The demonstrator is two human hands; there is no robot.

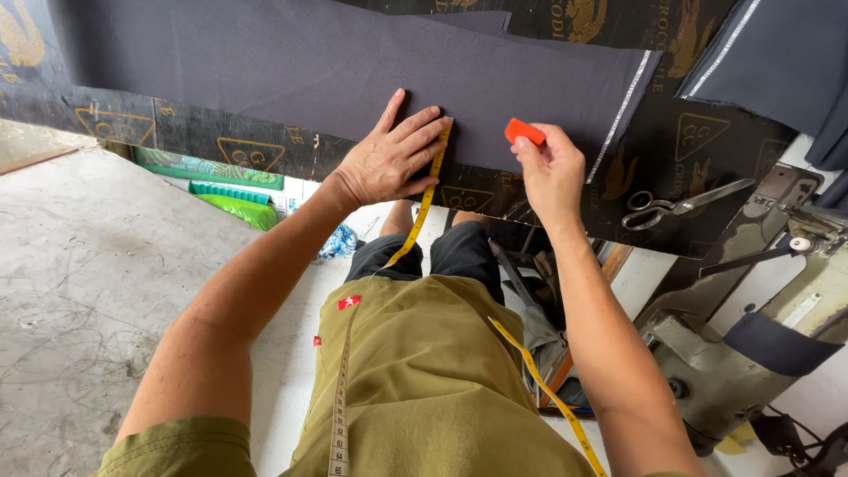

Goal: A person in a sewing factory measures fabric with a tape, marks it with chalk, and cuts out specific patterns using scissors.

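Workshop with a bare concrete floor; a black cutting table with gold printed marks runs across the top of the view. Dark grey cloth lies flat on it, its lower edge close to the table's near edge, its pale-striped end toward the table's right part.

Left hand: flat, fingers spread, palm down on the cloth's lower edge. It pins the end of a yellow measuring tape against the cloth; the tape runs down off the near edge and loops around the person's neck over an olive shirt.

Right hand: pinched around a red-orange tailor's chalk, thumb and fingertips grasping it. The chalk's tip sits at the cloth near its lower edge, just right of the left hand's fingertips.

Scissors lie on bare table near the right end of the near edge, well apart from both hands. Second dark cloth at the far right corner. Green packets on the floor under the table's left part. An old sewing machine stands at right.
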